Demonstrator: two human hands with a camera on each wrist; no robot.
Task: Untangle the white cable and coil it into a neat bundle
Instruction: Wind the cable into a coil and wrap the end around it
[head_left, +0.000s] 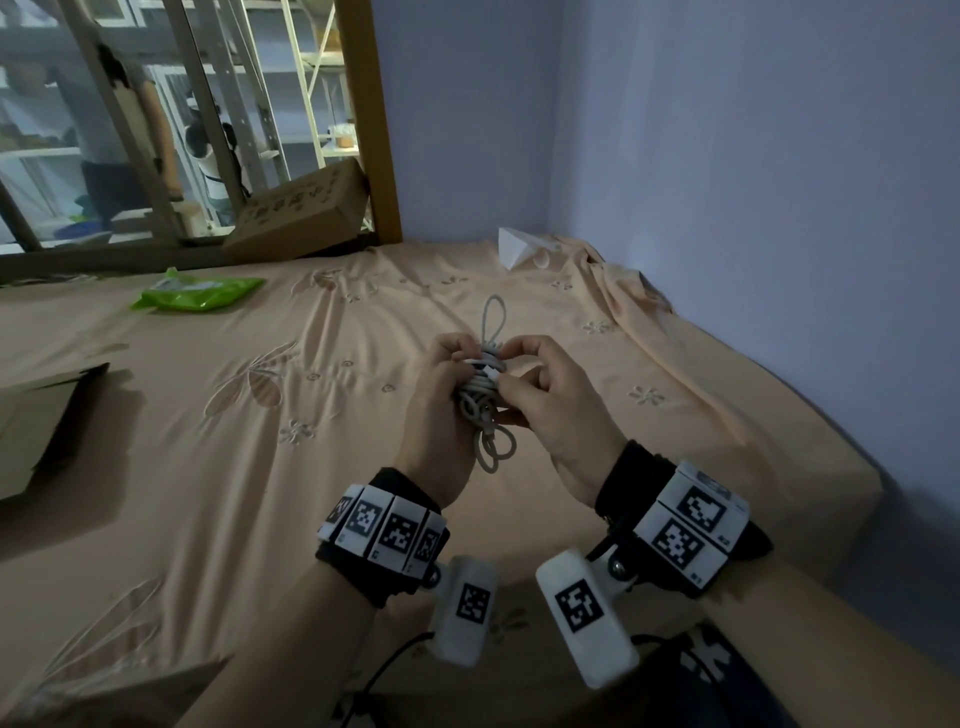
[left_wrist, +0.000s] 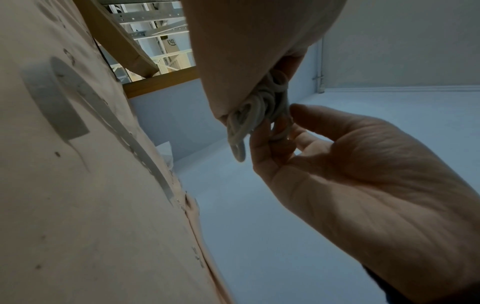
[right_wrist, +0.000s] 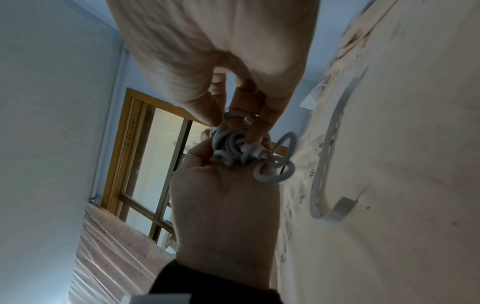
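The white cable (head_left: 483, 387) is a tangled wad held above the bed between both hands. One loop sticks up beyond the fingers and two more hang below. My left hand (head_left: 460, 364) grips the wad from the left, fingers curled round it. My right hand (head_left: 511, 358) pinches strands at the wad's top right with thumb and fingertips. In the right wrist view the cable (right_wrist: 233, 144) shows a white connector (right_wrist: 255, 153) poking out beside the right fingertips (right_wrist: 253, 135). In the left wrist view the cable (left_wrist: 259, 107) bulges from under the left palm, with the right hand (left_wrist: 275, 131) touching its lower loops.
A peach bedsheet (head_left: 260, 467) covers the bed beneath the hands. A green packet (head_left: 197, 293) lies at the far left, flat cardboard (head_left: 36, 421) at the left edge, a cardboard box (head_left: 301, 218) by the wooden post (head_left: 374, 119). White folded paper (head_left: 519, 247) sits near the corner walls.
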